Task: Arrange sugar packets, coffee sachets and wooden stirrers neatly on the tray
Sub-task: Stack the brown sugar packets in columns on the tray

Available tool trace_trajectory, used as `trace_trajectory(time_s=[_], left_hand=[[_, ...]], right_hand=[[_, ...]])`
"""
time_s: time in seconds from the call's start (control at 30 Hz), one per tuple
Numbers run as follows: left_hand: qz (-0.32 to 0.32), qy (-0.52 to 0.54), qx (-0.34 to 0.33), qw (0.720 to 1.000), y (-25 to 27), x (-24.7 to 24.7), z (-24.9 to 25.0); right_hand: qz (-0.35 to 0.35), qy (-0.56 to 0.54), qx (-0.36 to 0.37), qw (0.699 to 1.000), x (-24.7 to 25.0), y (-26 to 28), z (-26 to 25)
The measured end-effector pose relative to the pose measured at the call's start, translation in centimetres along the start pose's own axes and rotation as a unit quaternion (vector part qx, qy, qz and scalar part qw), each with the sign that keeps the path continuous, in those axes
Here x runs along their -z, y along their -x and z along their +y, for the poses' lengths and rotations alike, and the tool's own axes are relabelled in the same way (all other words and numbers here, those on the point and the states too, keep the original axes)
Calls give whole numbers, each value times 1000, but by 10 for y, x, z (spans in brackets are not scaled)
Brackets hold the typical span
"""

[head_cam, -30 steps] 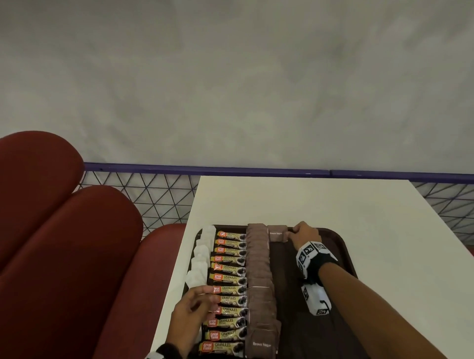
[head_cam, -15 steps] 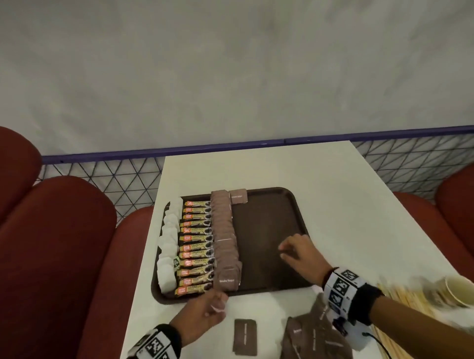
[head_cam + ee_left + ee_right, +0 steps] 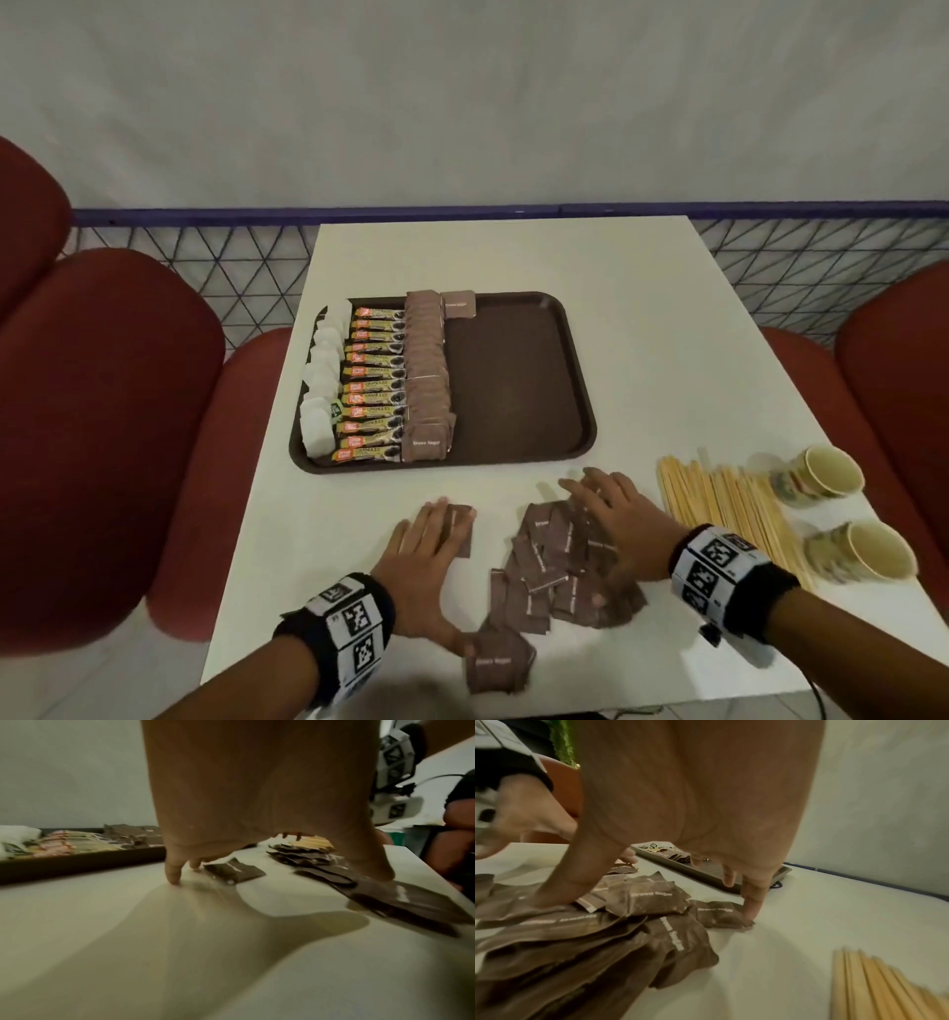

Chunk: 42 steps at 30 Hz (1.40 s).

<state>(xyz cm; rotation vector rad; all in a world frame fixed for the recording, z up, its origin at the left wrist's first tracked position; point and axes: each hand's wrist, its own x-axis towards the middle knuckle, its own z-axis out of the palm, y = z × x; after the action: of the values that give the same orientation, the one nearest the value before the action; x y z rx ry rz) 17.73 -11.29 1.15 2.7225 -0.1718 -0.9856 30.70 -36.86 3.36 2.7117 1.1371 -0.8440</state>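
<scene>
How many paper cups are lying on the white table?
2. One patterned paper cup lies on its side at the table's right edge beyond the wooden stirrers; the second lies nearer the person. More may sit outside the view.

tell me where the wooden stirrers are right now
In the head view the wooden stirrers lie on the white table, off the tray, at the near right between the right hand and two paper cups.

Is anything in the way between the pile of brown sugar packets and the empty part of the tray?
Nothing visible is. The pile of brown sugar packets lies on the white table under the right hand, just in front of the tray. Only bare table and the tray's low rim lie between.
</scene>
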Motion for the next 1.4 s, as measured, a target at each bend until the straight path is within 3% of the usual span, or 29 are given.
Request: trace_trajectory(time_s=[0.1,0.2,0.27,0.33,0.5,0.67,0.77,0.9,1.0,1.13,1.27,1.4], left_hand=[[13,-20,-6,1000,3,-9,10],[74,-60,-17,995,4,-8,21],[74,-66,-20,995,1,-8,24],[35,-17,-19,999,-1,-13,22],[77,70,-8,995,-8,-3,15],[112,168,-6,979,-2,4,0],[142,202,12,969,2,7,-10],[140,214,38,966,5,7,-18],[126,215,55,967,2,8,-17],[133,239,53,961,-7,8,-13],[137,291,33,946,-9,10,-12],[168,323,41,930,-6,7,-16]], right_hand=[[-2,48,-13,999,-7,1,2],[-22,4,-33,999,-9,2,0],[-22,-25,-31,999,-10,2,-4],[-8,-50,-18,999,-12,-1,-11],[54,-117,26,991,-12,-18,-36],[120,-232,75,962,-10,-28,-41],[153,-246,32,957,-6,-22,-29],[65,-226,-83,968,-6,-17,-16],[1,-229,-107,967,-6,-19,-20],[44,-293,-88,951,-6,-34,-39],[42,-354,-60,932,0,-47,-48],[62,-339,-93,934,2,-55,-43]])
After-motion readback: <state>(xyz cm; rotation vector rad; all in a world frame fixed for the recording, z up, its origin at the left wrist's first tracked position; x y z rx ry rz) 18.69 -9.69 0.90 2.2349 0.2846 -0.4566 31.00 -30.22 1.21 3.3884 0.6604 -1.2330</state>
